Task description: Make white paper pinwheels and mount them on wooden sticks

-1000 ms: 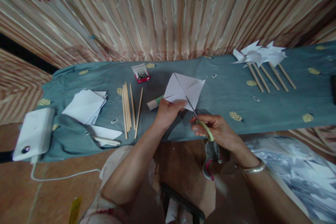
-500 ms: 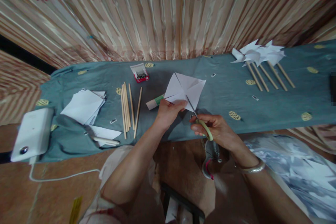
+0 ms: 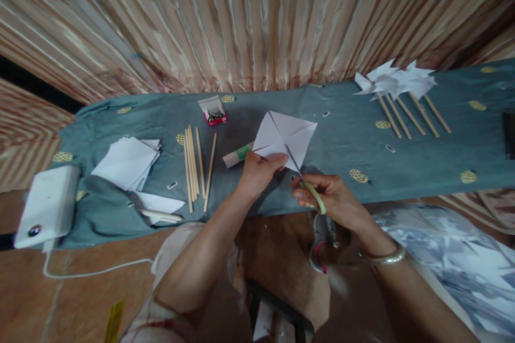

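Between finger and thumb, my left hand (image 3: 259,174) pinches the left lower side of a white paper square (image 3: 290,134) held over the cloth. Slits run inward from the square's corners. A pair of scissors (image 3: 314,196) with pale green handles is in my right hand (image 3: 328,198), its blades lying along the paper's near corner. Just behind my left hand lies a green and white tube (image 3: 237,155), partly hidden by the paper and hand.
Several wooden sticks (image 3: 192,171) and a red box of small metal pins (image 3: 214,112) lie to the left. Farther left are stacked paper sheets (image 3: 126,162) and a white power bank (image 3: 48,204). Several paper pinwheels (image 3: 396,84) on sticks rest at the far right.
The view has shifted very slightly. Both hands, the paper and the scissors stay almost exactly where they were.
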Tool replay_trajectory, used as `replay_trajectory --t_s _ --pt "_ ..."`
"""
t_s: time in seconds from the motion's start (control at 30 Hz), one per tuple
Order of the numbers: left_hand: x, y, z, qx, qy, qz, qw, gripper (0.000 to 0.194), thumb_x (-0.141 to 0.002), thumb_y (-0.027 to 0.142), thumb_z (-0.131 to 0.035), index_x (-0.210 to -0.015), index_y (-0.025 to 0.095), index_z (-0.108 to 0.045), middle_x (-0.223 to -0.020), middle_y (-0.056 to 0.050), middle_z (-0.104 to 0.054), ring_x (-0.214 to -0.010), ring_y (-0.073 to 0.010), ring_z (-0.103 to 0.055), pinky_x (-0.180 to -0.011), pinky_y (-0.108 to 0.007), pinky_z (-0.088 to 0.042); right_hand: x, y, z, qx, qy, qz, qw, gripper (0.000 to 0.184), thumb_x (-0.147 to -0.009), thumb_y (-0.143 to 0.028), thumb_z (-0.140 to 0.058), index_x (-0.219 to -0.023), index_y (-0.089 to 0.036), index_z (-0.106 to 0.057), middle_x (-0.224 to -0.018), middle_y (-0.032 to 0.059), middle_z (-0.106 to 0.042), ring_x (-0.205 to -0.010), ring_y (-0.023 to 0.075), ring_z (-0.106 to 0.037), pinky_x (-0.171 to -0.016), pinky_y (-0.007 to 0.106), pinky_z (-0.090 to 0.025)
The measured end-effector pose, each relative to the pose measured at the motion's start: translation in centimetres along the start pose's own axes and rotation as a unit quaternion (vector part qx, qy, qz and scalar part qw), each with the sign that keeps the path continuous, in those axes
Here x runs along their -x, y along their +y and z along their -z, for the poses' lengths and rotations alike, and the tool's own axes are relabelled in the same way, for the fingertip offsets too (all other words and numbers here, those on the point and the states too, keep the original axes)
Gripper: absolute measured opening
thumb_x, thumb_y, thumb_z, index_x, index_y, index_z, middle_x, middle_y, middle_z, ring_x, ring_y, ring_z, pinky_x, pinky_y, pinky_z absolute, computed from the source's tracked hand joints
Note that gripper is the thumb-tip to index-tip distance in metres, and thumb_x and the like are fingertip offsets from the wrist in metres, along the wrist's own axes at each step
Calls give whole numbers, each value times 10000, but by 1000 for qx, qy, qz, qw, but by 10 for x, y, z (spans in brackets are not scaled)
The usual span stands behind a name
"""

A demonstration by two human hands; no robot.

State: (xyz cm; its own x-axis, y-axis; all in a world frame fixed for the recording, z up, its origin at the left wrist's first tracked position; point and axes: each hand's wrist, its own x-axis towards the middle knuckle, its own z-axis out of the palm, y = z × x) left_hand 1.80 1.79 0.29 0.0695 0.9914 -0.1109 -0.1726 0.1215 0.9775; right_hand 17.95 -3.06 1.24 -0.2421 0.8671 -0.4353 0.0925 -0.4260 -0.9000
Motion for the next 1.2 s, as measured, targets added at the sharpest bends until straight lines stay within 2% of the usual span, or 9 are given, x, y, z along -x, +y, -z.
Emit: replay_trajectory --t_s 0.27,0.77,1.03,1.2 --pt "1 2 -2 4 3 4 1000 221 -624 277 -699 -500 192 -538 -518 17 -512 -511 -114 -438 -526 -258 -362 0 -1 0 10 -3 10 1000 401 -533 -515 -856 -749 -204 -725 -535 -35 -551 -503 107 -513 -481 233 -436" --pt "0 -1 -3 27 5 0 1000 214 -642 248 -701 -526 167 -540 -537 29 -516 -511 -96 -445 -525 -241 -358 -1 -1 -1 -27 8 -7 1000 413 -474 -502 -883 -699 -204 -706 -530 -55 -543 -473 82 -496 -489 228 -485" --pt "1 0 -3 13 3 10 1000 224 -636 274 -688 -518 183 -521 -540 28 -493 -524 -102 -432 -536 -251 -354 -1 -2 -2 -21 4 12 1000 382 -495 -480 -878 -687 -199 -706 -515 -55 -538 -466 84 -489 -468 231 -458" --pt "0 -1 -3 23 5 16 1000 215 -612 285 -705 -530 181 -536 -558 13 -530 -538 -110 -455 -542 -251 -374 0 -1 -1 -7 4 -6 1000 405 -501 -468 -876 -733 -182 -709 -523 -51 -565 -495 92 -527 -463 210 -420"
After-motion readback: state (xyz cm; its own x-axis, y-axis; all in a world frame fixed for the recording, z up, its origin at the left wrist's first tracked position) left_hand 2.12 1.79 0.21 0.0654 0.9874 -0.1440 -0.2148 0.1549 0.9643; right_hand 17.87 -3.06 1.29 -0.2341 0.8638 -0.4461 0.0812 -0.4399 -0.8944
